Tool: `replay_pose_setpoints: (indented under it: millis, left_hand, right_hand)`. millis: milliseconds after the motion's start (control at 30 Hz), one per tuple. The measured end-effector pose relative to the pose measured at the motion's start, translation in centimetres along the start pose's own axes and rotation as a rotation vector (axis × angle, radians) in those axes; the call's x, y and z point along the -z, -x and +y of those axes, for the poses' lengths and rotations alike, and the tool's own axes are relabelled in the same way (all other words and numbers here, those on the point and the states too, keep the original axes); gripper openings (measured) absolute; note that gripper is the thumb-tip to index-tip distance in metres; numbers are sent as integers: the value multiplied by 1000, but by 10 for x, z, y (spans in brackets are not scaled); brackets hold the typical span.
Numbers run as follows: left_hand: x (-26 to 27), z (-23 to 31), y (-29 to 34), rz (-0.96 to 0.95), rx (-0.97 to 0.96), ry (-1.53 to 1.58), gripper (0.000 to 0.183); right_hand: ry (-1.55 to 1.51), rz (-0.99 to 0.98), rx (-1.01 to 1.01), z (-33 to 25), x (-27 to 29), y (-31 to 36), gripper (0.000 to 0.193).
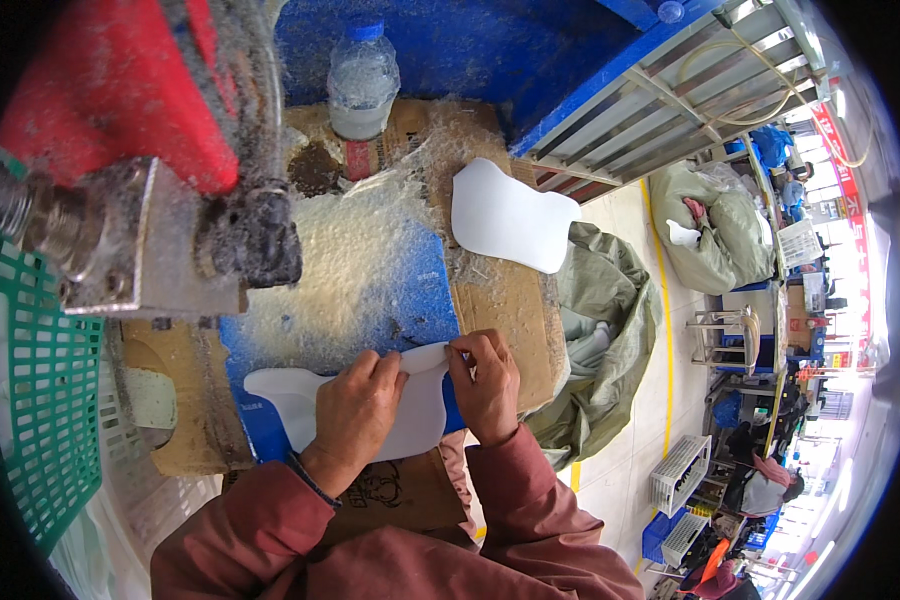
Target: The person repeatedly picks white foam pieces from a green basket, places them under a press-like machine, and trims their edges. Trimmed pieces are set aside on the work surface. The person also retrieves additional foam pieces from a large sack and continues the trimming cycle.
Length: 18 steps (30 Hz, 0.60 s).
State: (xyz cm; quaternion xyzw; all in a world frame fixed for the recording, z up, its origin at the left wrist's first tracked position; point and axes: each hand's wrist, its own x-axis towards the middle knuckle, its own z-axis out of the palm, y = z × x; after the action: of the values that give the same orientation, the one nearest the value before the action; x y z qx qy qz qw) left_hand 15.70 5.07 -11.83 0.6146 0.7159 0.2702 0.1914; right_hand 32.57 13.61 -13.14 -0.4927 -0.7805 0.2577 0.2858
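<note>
A white, curved-outline sheet (420,418) of thin flexible material lies over the near edge of the work surface. My left hand (358,412) is closed on its upper edge, fingers bent and the back of the hand covering its middle. At the sheet's upper right corner, my right hand (485,385) pinches the edge between thumb and fingers. Between the two hands the edge is folded over. A second white sheet (510,218) of similar shape rests flat on cardboard, beyond my right hand and touching neither hand.
A red and metal machine head (155,240) overhangs the left side. Pale dusty residue (340,260) coats the blue surface. Behind it stands a blue-capped plastic bottle (363,90). A green basket (45,390) is at far left; an open sack (610,330) holding pale pieces stands right.
</note>
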Motion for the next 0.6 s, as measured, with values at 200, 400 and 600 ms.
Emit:
replay_pose_setpoints:
  millis: [200, 400, 600]
  left_hand:
    - [0, -1, 0, 10, -11, -14, 22]
    - [-3, -3, 2, 44, -24, -17, 20]
    - [-10, -11, 6, 96, -54, 12, 21]
  right_hand:
    - [-32, -111, -80, 2, 7, -9, 13]
    - [44, -257, -151, 9, 13, -15, 16]
    - [188, -326, -141, 11, 9, -18, 16]
